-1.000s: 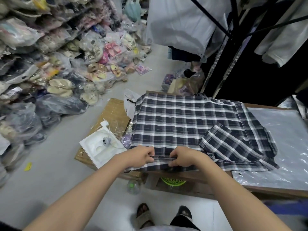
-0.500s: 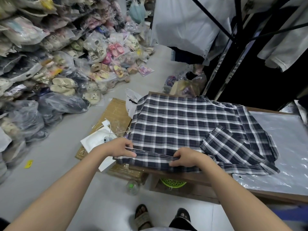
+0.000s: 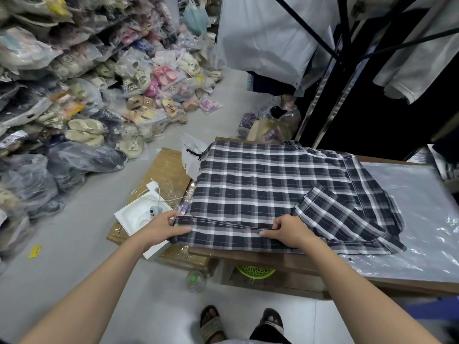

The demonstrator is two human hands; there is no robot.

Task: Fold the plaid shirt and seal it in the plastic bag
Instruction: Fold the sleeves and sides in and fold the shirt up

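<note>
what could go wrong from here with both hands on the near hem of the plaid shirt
1. The left hand and right hand pinch the plaid shirt by its near hem only; lifting it may shake loose the folded sleeve.
2. The shirt's right corner lies on the plastic bag, so tugging could drag or crumple it.
3. The shirt's left edge seems to overhang the table and might slip off.
</note>
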